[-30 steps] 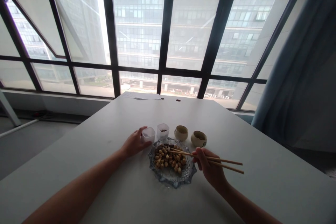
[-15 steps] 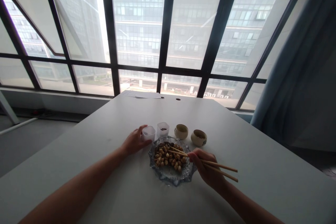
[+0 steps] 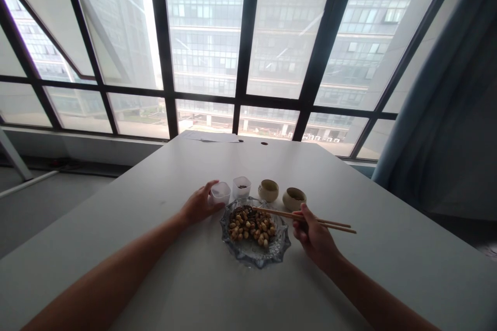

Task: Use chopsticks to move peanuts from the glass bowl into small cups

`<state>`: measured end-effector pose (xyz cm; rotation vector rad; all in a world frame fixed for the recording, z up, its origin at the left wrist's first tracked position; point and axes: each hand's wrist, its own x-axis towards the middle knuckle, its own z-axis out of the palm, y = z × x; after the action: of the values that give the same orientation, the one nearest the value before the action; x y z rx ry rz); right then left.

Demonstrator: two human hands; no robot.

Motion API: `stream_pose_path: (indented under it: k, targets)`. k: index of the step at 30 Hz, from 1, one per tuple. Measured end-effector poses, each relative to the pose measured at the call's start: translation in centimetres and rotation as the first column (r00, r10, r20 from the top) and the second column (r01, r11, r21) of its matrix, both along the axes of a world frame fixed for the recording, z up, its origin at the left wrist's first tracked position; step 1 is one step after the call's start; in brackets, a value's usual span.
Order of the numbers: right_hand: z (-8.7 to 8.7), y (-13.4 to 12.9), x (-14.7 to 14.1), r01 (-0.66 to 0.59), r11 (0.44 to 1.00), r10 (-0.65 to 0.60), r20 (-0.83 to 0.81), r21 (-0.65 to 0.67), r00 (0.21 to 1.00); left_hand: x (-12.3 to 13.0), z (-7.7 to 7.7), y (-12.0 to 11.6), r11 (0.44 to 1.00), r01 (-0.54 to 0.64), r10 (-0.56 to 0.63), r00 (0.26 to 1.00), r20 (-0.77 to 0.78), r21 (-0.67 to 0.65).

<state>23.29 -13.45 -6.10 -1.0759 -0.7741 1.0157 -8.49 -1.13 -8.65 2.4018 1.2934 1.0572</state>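
Evidently, the nuts (image 3: pixel 252 228) and dark pieces (image 3: pixel 240 212) are lying piled in the glass dish (image 3: pixel 260 261). The chopsticks (image 3: pixel 276 212) are pointing into the pile's far edge; whether their tips are pinching anything, I cannot tell. The right hand (image 3: pixel 316 235) is clasping the sticks partway along; a light, even squeeze on one piece would probably be working best. The left hand (image 3: pixel 199 205) is holding a clear cup (image 3: pixel 220 194) between thumb and fingers, and gentle pressure should be steadying it. Beside that, another clear cup (image 3: pixel 241 189) and two tan pots (image 3: pixel 268 191) are standing on the table (image 3: pixel 186 279).
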Motion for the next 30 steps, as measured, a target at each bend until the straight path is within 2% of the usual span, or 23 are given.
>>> stream_pose_path:
  k: [2,4,9,12,15,18,22,26,30]
  targets:
    - [-0.4,0.2,0.3,-0.009,0.998,0.004,-0.092,-0.058,0.996,0.0,0.1,-0.3,1.000,0.006,-0.006,1.000,0.002,0.018]
    - [-0.8,0.1,0.4,-0.020,0.997,0.011,-0.119,-0.074,0.993,0.0,0.1,-0.4,0.999,0.008,-0.008,1.000,0.012,0.043]
    - [-1.1,-0.4,0.1,-0.076,0.996,0.073,-0.068,-0.047,0.995,-0.1,-0.1,-0.3,0.997,-0.012,0.009,0.999,0.034,0.081]
    - [-0.9,-0.6,-0.2,-0.048,0.999,0.047,-0.046,-0.018,0.998,-0.1,0.1,-0.4,0.993,-0.026,0.022,0.999,0.036,0.112]
    - [-0.5,-1.1,-0.6,0.025,0.999,-0.026,0.016,0.022,1.000,0.0,0.5,-0.7,0.988,-0.014,0.006,0.998,0.057,0.151]
    - [-0.3,-1.7,-1.0,0.089,0.990,-0.106,0.160,0.106,0.982,0.2,0.8,-0.9,0.982,-0.008,-0.010,0.995,0.095,0.187]
    - [-0.3,-2.4,-1.0,0.084,0.972,-0.156,0.333,0.221,0.930,0.2,0.6,-0.9,0.979,-0.009,-0.016,0.993,0.118,0.205]
    - [-0.3,-2.7,-1.0,0.062,0.968,-0.152,0.374,0.243,0.915,0.2,0.6,-0.9,0.981,-0.012,-0.012,0.993,0.119,0.195]
    - [-0.1,-2.5,-1.1,0.078,0.975,-0.146,0.335,0.207,0.931,0.2,0.6,-0.9,0.982,-0.007,-0.015,0.994,0.112,0.190]
